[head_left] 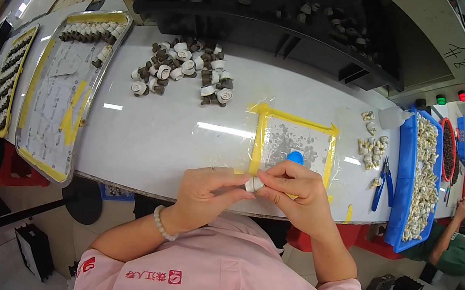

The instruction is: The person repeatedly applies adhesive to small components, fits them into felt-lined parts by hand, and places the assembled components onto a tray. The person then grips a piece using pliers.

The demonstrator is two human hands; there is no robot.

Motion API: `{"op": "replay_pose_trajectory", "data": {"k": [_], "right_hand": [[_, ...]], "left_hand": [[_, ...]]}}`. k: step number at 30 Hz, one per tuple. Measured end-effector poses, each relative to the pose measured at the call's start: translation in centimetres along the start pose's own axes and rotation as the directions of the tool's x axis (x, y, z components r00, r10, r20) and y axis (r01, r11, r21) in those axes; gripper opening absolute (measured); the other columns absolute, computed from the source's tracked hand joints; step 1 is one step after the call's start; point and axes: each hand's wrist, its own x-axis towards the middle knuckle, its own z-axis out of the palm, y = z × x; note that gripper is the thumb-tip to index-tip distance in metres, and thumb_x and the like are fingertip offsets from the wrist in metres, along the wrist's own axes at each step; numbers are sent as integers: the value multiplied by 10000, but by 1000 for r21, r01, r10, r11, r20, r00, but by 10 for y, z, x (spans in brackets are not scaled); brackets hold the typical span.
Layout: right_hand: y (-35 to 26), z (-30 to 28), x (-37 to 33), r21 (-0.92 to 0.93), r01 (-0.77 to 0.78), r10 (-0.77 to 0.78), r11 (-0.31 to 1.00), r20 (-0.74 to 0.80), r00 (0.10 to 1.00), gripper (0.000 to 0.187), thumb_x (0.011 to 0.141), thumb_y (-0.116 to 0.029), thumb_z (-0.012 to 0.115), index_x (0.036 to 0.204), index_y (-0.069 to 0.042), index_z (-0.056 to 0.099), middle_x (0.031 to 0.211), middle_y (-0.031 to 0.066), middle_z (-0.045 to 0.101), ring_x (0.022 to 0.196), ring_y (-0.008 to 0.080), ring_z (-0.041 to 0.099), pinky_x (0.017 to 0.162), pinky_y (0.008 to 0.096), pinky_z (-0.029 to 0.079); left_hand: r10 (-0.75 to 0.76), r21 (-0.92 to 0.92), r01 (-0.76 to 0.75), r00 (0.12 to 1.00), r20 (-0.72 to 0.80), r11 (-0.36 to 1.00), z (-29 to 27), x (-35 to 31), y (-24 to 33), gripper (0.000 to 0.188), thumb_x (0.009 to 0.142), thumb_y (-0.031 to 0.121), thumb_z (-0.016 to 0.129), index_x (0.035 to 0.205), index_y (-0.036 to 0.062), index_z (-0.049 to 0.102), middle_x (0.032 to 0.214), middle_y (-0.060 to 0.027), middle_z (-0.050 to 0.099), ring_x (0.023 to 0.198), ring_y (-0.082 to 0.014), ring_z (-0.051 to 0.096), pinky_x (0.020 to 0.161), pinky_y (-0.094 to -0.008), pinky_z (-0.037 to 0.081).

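Observation:
Both my hands meet just above the near edge of the white worktable, pinching a small white rounded part (pixel 254 185) between thumbs and fingertips. My left hand (pixel 204 192), with a beaded bracelet at the wrist, grips it from one side. My right hand (pixel 299 197) holds its other side, and the fingers cover some of it. Just beyond the right fingers, a round blue cap (pixel 295 157) sits on a grey-stained work patch (pixel 283 135) framed with yellow tape. A loose pile of white-capped parts with dark stems (pixel 179 68) lies farther left.
A metal tray (pixel 63 92) at left holds rows of similar parts. On the right stand a blue bin (pixel 421 176) full of small cream pieces, blue-handled pliers (pixel 384 186) and a white bottle (pixel 392 117). A black shelf (pixel 275 38) spans the back. A co-worker (pixel 464 251) sits far right.

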Motion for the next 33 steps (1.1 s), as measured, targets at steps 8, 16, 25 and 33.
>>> {"op": "replay_pose_trajectory", "data": {"k": [8, 16, 25, 33], "right_hand": [[7, 1, -4, 17, 3, -3, 1000, 0, 1000, 255, 763, -4, 695, 1018, -20, 690, 876, 85, 655, 760, 171, 608, 652, 264, 473], [25, -66, -39, -429, -167, -53, 888, -457, 888, 181, 751, -19, 676, 932, -15, 677, 885, 132, 644, 783, 296, 627, 702, 342, 502], [76, -119, -53, -674, -414, -81, 612, -574, 815, 240, 731, -30, 688, 961, -34, 618, 825, 118, 607, 796, 276, 584, 714, 367, 467], [62, -95, -53, -450, -363, 65, 816, -553, 831, 219, 782, -40, 660, 999, -17, 633, 739, 9, 585, 672, 103, 534, 597, 258, 396]], "left_hand": [[-98, -120, 97, 995, -8, 988, 3, 2, -2, 297, 738, -133, 686, 1017, -52, 624, 937, -132, 636, 832, -169, 643, 754, -269, 561], [38, 126, -9, 972, -233, 992, -57, 16, 28, 317, 710, -105, 713, 990, -12, 597, 946, -72, 600, 797, -109, 556, 711, -225, 473], [285, 719, 298, 771, -569, 628, -226, 6, 40, 250, 756, -5, 709, 989, 15, 622, 772, -34, 594, 662, -101, 545, 630, -239, 462], [311, 864, 351, 828, -467, 362, -266, 46, 29, 237, 742, 23, 695, 962, 32, 609, 796, -139, 628, 689, -269, 619, 637, -348, 488]]}}
